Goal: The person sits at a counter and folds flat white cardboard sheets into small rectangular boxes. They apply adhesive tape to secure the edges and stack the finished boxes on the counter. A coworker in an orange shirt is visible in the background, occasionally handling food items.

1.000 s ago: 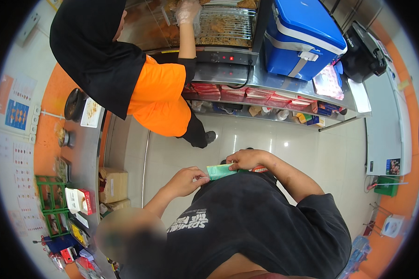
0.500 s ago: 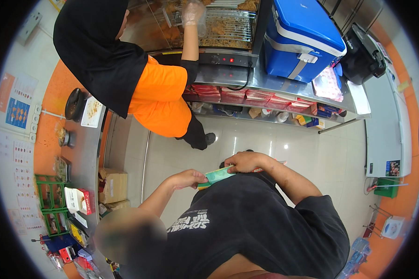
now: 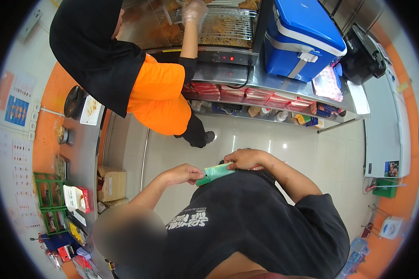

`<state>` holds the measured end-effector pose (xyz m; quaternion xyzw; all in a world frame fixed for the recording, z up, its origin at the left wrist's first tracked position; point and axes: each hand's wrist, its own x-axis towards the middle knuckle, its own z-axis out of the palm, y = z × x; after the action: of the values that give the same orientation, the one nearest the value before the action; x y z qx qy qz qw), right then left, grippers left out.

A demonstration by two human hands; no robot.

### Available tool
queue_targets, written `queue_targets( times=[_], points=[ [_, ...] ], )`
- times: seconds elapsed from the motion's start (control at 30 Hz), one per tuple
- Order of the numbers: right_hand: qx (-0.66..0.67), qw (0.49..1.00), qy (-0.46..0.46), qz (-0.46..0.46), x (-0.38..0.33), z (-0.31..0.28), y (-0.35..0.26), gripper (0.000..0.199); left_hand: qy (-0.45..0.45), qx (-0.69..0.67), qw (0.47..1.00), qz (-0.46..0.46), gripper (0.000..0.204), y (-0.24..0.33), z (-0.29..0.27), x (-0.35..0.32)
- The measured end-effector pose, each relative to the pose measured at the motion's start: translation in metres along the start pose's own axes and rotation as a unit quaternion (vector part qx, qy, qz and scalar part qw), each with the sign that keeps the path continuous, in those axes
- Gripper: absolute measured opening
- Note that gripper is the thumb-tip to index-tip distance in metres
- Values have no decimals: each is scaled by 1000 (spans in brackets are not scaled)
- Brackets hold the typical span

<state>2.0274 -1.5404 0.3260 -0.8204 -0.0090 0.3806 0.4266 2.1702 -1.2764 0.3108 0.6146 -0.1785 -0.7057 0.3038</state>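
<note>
In front of my black shirt, my right hand (image 3: 245, 159) is closed on a small stack of green banknotes (image 3: 220, 171), its fingers curled over their right end. My left hand (image 3: 185, 174) pinches the left end of the notes between thumb and fingertips. The notes lie slightly tilted, overlapping one another; how many there are cannot be made out. A bit of something red and white (image 3: 257, 167) shows beside my right wrist, mostly hidden.
A co-worker in an orange shirt (image 3: 159, 81) reaches a gloved hand (image 3: 194, 11) into a heated food cabinet (image 3: 219, 56). A blue cooler box (image 3: 305, 39) stands on the steel counter. At left runs another counter (image 3: 86, 144); a blurred head (image 3: 130, 232) is close at lower left.
My left hand has shifted slightly left and up, and the notes show more green with the yellow-orange edge gone. The co-worker has leaned a little left.
</note>
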Motion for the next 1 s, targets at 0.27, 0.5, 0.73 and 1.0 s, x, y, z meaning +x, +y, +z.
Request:
queue_targets(
  times=[0.27, 0.5, 0.73, 1.0],
  points=[
    [-29, 999, 10, -33, 5, -1, 1, 30, -36, -94, 994, -32, 28, -29, -3, 16],
    [23, 999, -2, -36, 3, -1, 2, 30, 55, 60, 990, 118, 41, 47, -28, 7],
    [-2, 999, -29, -36, 23, 1, 16, 36, -114, 163, 980, 16, 43, 55, -2, 64],
    [65, 998, 10, -19, 31, 10, 35, 42, -166, 76, 983, 13, 31, 28, 5, 95]
  ],
)
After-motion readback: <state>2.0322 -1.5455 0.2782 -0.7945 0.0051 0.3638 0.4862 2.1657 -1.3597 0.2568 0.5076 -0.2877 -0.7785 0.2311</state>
